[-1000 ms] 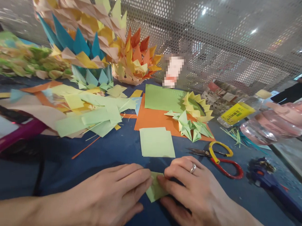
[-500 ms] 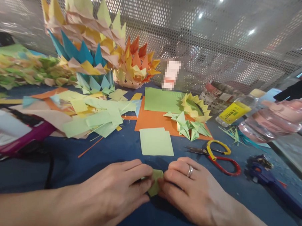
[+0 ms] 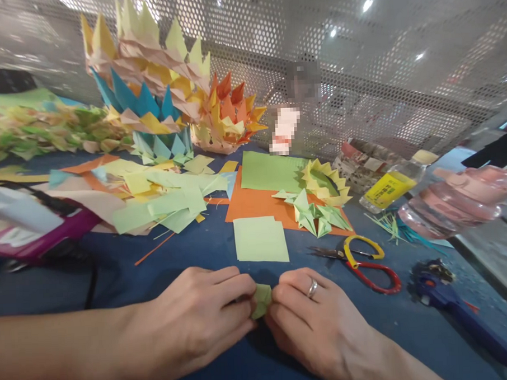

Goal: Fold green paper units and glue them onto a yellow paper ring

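"Perforated panels (image 3: 268, 41) slope behind your dark blue tabletop (image 3: 197, 251), and pointed paper shapes (image 3: 149, 107) stand stacked toward the back. Where is the piece you have hold of?"

"Low at the middle, between my two hands: a small green paper (image 3: 261, 300), just this side of a stack of pale green squares (image 3: 261, 240)."

"How does your left arm lie?"

"My forearm comes in nearly level from the left edge, back of the left hand (image 3: 212, 315) turned up. My fingers lie together and curl down at the tips over the paper's left side. My thumb is mostly tucked out of view."

"And the right?"

"That one slants up from the bottom right. My right hand (image 3: 313, 316) is bent at the knuckles, a silver ring (image 3: 312, 288) on one finger, the fingertips gathered at the paper's right edge."

"How tight is the grip?"

"Both hands are drawn in close, with hardly any gap at the fingertips, and the paper is pinched from either side. How hard I press, I can't tell from this view."

"What is near your right hand?"

"Scissors (image 3: 351, 257) with yellow and red handles, just beyond my knuckles, and farther right a dark blue tool (image 3: 447, 299). I touch neither."
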`<action>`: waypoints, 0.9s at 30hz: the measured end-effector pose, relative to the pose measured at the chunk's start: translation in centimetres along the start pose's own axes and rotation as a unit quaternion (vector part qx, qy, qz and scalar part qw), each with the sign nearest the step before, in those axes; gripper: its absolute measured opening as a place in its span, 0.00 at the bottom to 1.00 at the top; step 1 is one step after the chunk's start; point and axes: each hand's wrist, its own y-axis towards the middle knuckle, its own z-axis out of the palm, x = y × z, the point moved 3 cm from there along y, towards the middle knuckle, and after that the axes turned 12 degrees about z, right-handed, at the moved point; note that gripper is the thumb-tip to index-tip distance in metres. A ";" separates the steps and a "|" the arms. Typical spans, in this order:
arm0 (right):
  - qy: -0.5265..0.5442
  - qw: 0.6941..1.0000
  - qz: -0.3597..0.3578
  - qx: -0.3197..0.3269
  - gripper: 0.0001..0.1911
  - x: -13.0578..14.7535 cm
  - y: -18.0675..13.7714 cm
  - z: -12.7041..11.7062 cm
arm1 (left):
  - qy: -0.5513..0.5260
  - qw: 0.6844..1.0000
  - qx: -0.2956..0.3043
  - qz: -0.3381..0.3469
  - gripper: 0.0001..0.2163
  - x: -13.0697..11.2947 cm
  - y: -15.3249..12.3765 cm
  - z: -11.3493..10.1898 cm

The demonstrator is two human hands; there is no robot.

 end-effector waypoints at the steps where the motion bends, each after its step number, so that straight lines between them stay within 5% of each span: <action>1: 0.005 1.000 0.009 0.001 0.11 0.0 0.1 0.0 | 0.004 1.000 -0.005 -0.005 0.11 0.0 0.0 0.0; 7: 0.047 0.997 0.062 0.026 0.13 -0.3 0.6 -0.6 | -0.052 0.998 -0.030 -0.015 0.08 0.1 0.3 -0.1; 16: 0.211 0.947 0.230 0.071 0.08 -1.4 0.2 -0.1 | -0.199 0.963 -0.080 -0.160 0.07 0.9 0.8 0.2; 27: 0.168 0.944 0.263 0.103 0.10 -1.1 0.2 0.5 | -0.179 0.959 -0.086 -0.203 0.07 0.8 0.9 0.3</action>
